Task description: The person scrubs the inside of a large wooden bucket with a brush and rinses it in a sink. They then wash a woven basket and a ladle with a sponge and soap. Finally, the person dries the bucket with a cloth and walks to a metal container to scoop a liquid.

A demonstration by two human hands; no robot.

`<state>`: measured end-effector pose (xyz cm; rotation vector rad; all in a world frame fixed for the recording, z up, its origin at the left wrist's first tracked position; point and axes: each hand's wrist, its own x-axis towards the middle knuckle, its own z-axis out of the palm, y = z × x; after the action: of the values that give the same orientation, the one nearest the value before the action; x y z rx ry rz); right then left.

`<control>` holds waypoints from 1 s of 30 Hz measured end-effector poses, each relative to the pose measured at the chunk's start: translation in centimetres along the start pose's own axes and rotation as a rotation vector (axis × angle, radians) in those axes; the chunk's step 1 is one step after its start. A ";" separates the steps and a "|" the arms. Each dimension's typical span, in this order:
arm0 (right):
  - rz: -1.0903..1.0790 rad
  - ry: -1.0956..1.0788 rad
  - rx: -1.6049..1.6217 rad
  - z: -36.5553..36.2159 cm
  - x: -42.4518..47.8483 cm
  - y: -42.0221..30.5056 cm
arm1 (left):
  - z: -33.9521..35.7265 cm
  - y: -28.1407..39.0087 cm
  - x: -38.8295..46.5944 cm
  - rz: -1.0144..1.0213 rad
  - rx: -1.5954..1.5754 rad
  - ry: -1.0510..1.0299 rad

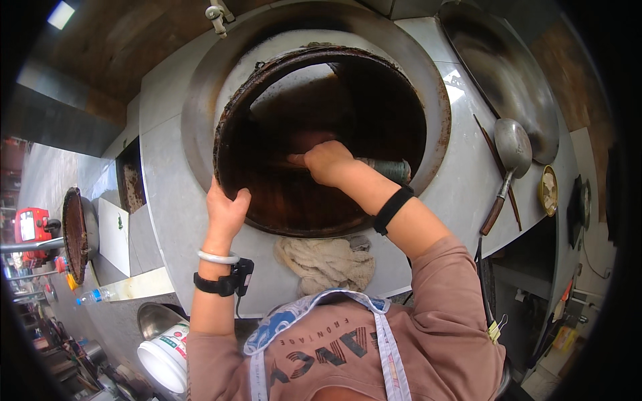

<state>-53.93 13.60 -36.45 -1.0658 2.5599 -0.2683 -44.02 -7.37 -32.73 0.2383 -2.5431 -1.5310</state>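
Observation:
A large dark wok (311, 210) with a crusted rim sits tilted in the round metal ring (439, 135) of a wok range. My left hand (225, 208) grips its near left rim, thumb on the inside. Down inside the wok, my right hand (328, 163) is closed around a cylindrical tool (388, 170) with a green wrapped end, apparently a wok brush. The tool's other end fades into the dark bowl, where I cannot make it out. Below the wok's near edge lies a crumpled beige cloth (328, 263).
On the right stand a big metal lid or wok (506, 75), a ladle (511, 145), thin sticks (486, 135) and a yellow bowl (549, 190). A tap (216, 20) hangs above the far left. White bucket (163, 356) and plastic bottle (93, 295) are at lower left.

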 end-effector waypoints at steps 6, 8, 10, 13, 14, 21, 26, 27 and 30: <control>-0.305 -0.122 0.081 -4.4 -4.0 -1.1 | -0.2 -0.1 0.2 -0.034 0.051 -0.008; -0.303 -0.088 0.042 -4.6 -2.8 -0.3 | -0.5 -0.5 0.4 -0.022 0.057 -0.002; -0.236 -0.098 -0.014 -4.6 -0.9 0.7 | -0.4 -1.0 0.6 -0.020 0.055 -0.006; -0.096 -0.177 -0.095 -3.9 2.1 1.1 | -0.2 -1.6 0.9 -0.022 0.043 -0.003; -0.102 -0.169 -0.073 -3.7 2.4 1.2 | 0.0 -1.4 1.0 -0.007 0.037 0.003; -0.394 -0.233 0.179 -4.6 -1.7 -1.2 | -0.9 -1.9 1.4 -0.027 0.064 0.014; -0.050 -0.230 0.370 -5.0 1.0 2.6 | -1.3 -2.4 1.4 -0.053 0.084 0.008; 0.054 -0.256 0.389 -4.4 2.2 3.1 | -1.1 -2.3 1.4 -0.059 0.099 -0.002; 0.024 -0.198 0.426 -1.2 4.1 3.3 | -0.2 -2.4 1.1 -0.060 0.024 -0.015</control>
<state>-59.22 13.07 -37.33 -0.8517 2.2021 -0.6342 -44.93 -8.88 -34.68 0.3099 -2.5903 -1.5292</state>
